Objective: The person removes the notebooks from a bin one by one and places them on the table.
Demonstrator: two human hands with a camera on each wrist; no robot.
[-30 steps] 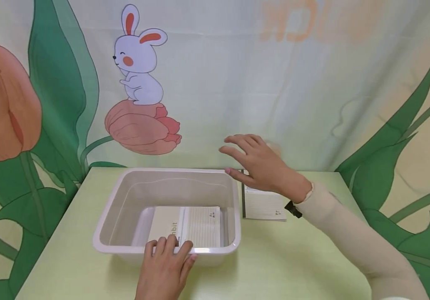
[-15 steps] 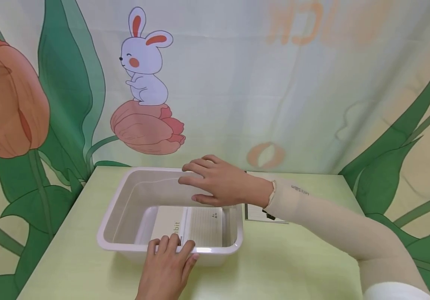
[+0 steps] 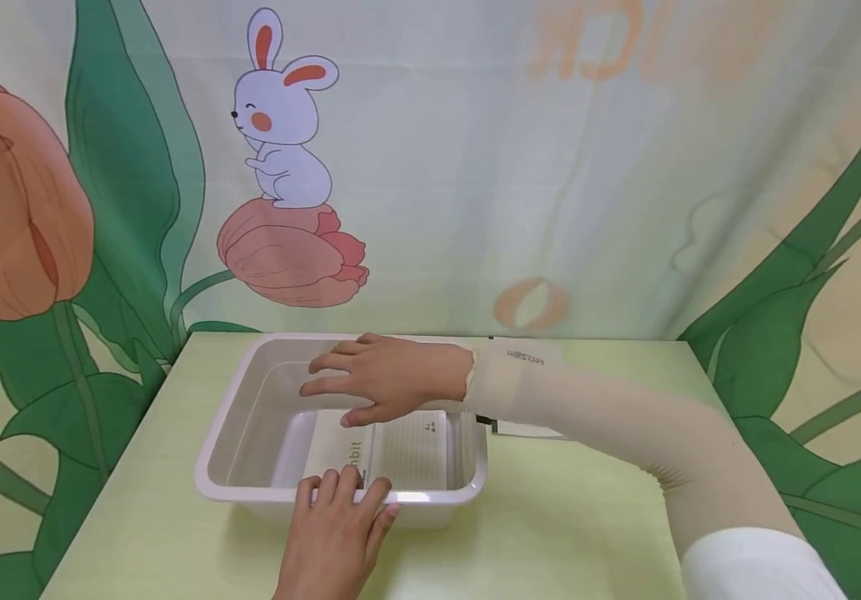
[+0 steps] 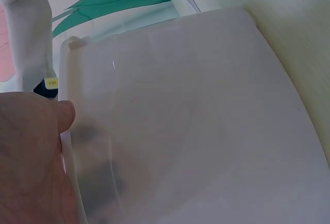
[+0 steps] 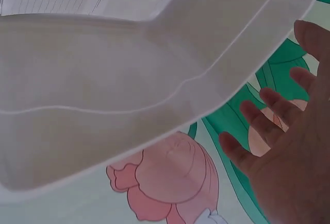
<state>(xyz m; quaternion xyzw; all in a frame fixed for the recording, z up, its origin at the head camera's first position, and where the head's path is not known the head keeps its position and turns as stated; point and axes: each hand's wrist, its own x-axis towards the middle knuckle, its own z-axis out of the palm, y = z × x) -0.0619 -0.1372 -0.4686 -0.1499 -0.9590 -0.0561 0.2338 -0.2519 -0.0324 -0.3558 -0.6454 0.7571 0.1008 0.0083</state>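
A whitish plastic basin [image 3: 212, 475] stands on the table with a lined notebook [image 3: 426, 458] and a beige cover [image 3: 328, 442] lettered "nbit" lying in it. My left hand [image 3: 332, 533] grips the basin's near rim, fingers hooked over the inside and thumb outside. In the left wrist view, the thumb [image 4: 64, 116] lies at the rim beside the basin's outer wall [image 4: 196, 110]. Over the basin hovers my right hand [image 3: 385, 379], fingers spread and holding nothing. The right wrist view has its fingers [image 5: 263, 121] apart from the rim.
Right of the basin lies another notebook [image 3: 528, 430], partly covered by the right forearm [image 3: 588, 412]. The pale green table [image 3: 550, 517] ends at a curtain [image 3: 430, 208] printed with tulips and a rabbit.
My right hand has moved left and down, from above the notebook on the table to above the basin. The left hand keeps its grip on the rim.
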